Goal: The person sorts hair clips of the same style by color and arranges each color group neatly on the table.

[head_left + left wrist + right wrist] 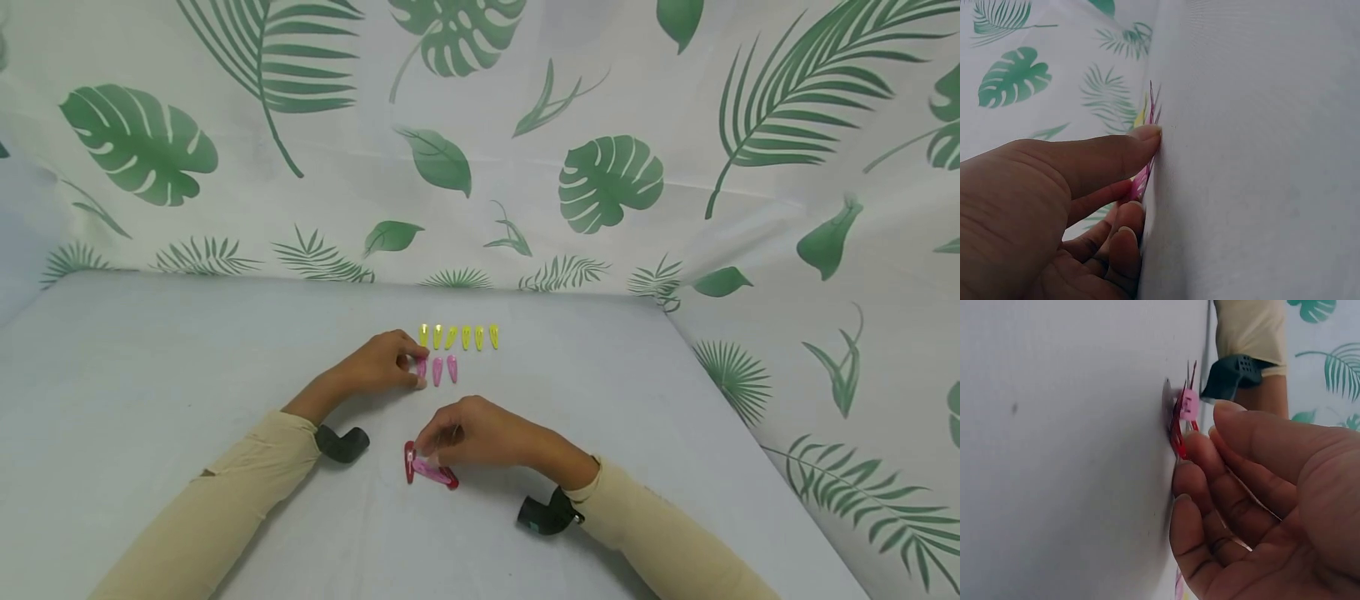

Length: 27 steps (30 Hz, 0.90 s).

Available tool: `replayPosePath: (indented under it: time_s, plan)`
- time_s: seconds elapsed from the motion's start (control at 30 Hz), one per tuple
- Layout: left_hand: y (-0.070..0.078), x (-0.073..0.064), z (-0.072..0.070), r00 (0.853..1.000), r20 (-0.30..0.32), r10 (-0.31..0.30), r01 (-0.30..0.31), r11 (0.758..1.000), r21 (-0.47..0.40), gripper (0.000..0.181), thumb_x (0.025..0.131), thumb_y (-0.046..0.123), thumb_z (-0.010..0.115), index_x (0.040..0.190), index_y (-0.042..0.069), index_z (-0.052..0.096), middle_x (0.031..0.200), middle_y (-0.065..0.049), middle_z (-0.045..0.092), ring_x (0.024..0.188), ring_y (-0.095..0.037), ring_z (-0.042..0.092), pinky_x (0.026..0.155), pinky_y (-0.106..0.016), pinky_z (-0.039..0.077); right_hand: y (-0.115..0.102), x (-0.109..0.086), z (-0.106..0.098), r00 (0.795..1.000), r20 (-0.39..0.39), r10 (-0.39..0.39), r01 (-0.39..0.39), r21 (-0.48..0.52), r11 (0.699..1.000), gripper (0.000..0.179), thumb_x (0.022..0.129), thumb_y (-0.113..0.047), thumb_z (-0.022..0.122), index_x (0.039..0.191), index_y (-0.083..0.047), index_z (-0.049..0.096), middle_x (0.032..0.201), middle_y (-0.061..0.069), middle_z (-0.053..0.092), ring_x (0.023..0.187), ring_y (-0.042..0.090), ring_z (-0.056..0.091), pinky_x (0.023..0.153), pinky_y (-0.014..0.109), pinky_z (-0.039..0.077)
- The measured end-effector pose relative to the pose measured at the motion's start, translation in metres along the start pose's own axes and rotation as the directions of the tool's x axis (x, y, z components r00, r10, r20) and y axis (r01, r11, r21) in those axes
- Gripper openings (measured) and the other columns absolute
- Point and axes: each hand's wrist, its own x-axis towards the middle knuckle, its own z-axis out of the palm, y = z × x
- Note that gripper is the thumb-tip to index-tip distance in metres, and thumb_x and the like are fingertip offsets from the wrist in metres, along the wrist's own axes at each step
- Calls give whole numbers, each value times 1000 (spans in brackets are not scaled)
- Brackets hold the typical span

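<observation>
My left hand point(386, 362) pinches a pink hair clip point(422, 367) lengthwise at the left end of a short pink row. In the left wrist view, its thumb and a finger hold that clip close to the white surface. Beside it lie two more pink hair clips point(437, 372). Nearer to me, my right hand point(480, 433) hovers over a small group of clips, its fingers loosely bent and the thumb apart. At its fingertips a pink hair clip point(1189, 405) leans across red hair clips point(1181, 445). Another red clip point(409, 462) lies left of it. My right fingers partly hide this group.
Several yellow hair clips point(466, 337) stand in a row behind the pink ones. White cloth point(225, 358) covers the table. A leaf-printed curtain point(510, 192) hangs behind and at the right. Black wrist devices point(342, 445) sit by both sleeves.
</observation>
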Motion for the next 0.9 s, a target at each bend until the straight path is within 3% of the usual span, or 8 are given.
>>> replayPosePath:
  time_s: [0.1,0.3,0.53,0.9]
  plan:
    - [0,0,0,1000,-3,8,-8,1000,-2,46,80,14,80,121,-2,67,100,-7,58,83,-18,52,74,-31,42,-1,0,4,1000,16,-1,1,3,1000,19,87,-7,73,106,-10,74,94,-9,66,83,4,59,78,23,49]
    - [-1,1,1,1000,0,21,-21,1000,1,46,80,13,79,121,-3,67,99,-7,58,81,-17,51,72,-31,42,-4,-1,11,997,62,-45,50,-94,994,30,83,-6,77,112,-11,71,95,-7,60,84,3,54,79,20,47]
    - [1,-2,1,1000,-3,14,-14,1000,-3,46,80,12,79,121,-4,66,98,-7,57,81,-18,51,72,-31,42,-8,1,14,995,68,-75,86,-163,983,16,86,-5,74,100,-12,74,87,-10,59,82,2,53,77,18,46]
    - [5,-3,0,1000,1,-5,5,1000,-9,47,80,13,79,122,-4,66,99,-8,57,83,-19,51,72,-31,41,-10,0,15,997,66,-26,34,-123,992,10,87,-7,73,93,-14,71,81,-13,59,78,0,54,74,19,47]
